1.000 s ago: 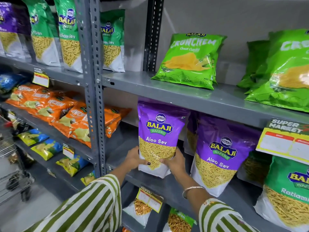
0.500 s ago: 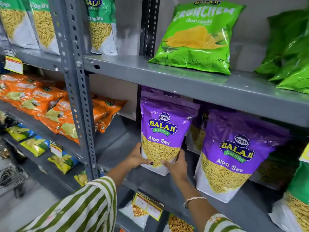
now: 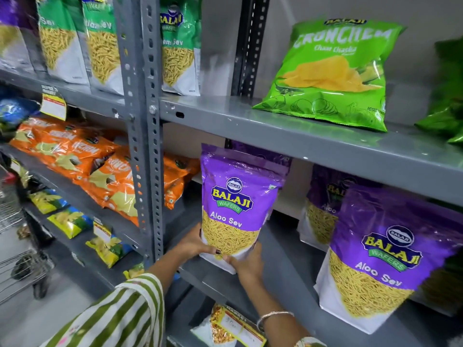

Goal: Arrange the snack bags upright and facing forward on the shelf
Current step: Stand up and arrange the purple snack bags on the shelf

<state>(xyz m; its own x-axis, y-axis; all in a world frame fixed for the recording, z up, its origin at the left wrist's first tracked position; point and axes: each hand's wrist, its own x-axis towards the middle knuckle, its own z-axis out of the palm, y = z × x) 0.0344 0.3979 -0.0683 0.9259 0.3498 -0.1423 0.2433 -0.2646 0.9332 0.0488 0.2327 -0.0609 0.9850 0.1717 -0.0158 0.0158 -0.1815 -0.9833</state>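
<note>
Purple Aloo Sev bag [image 3: 238, 204] stands on the middle shelf [image 3: 288, 279], near the front edge, just right of the grey upright post [image 3: 144, 121]. Label faces me, top leans slightly back toward another purple bag behind it. Both my hands clamp its bottom corners: left hand [image 3: 194, 242] wraps the lower left edge, thumb on the front; right hand [image 3: 248, 262] cups the lower right corner. So fingers on both are closed on the bag, not wide.

Step, as I judge it: squaring and seating this bag. To do it well I'd press the base flat on the shelf so the gusset spreads, then twist from the bottom until the logo is parallel to the shelf edge. Keep grip low; squeezing higher would crush the sev and crease the front. Let go one hand at a time, check it doesn't tip.

Outward: second Aloo Sev bag [image 3: 385, 261] to the right, well apart, upright but turned a bit, probably needs the same. More purple bags behind it, partly hidden. Shelf above: green chip bag [image 3: 330, 71] leaning back, not upright. Left bay: orange bags [image 3: 82, 161] lying flat, slumped. Trolley [image 3: 17, 241] at far left, blurred.
</note>
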